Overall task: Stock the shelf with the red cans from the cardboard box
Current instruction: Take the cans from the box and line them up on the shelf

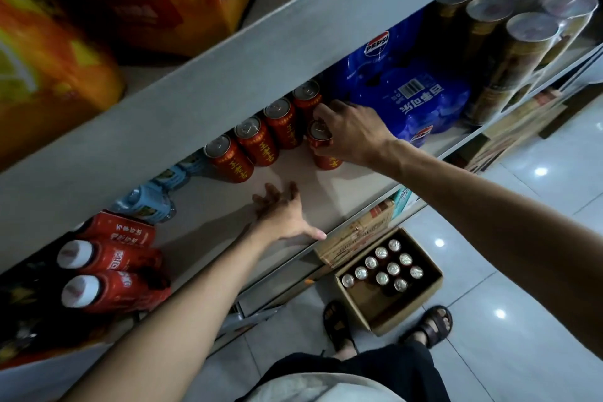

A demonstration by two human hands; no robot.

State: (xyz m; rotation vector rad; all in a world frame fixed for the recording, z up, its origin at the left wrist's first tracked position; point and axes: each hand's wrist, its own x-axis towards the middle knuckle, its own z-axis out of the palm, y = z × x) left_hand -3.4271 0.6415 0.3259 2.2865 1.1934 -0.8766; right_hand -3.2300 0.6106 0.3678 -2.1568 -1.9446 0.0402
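The right hand [352,130] grips and half hides a red can [326,160], 1 o'clock from the left hand [284,212] resting spread-fingered on the shelf [212,206].

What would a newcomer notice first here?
The right hand grips a red metal can on the grey shelf, beside a row of four matching red cans. The left hand rests open at the shelf's front edge; below on the floor, an open brown cardboard box holds more cans.
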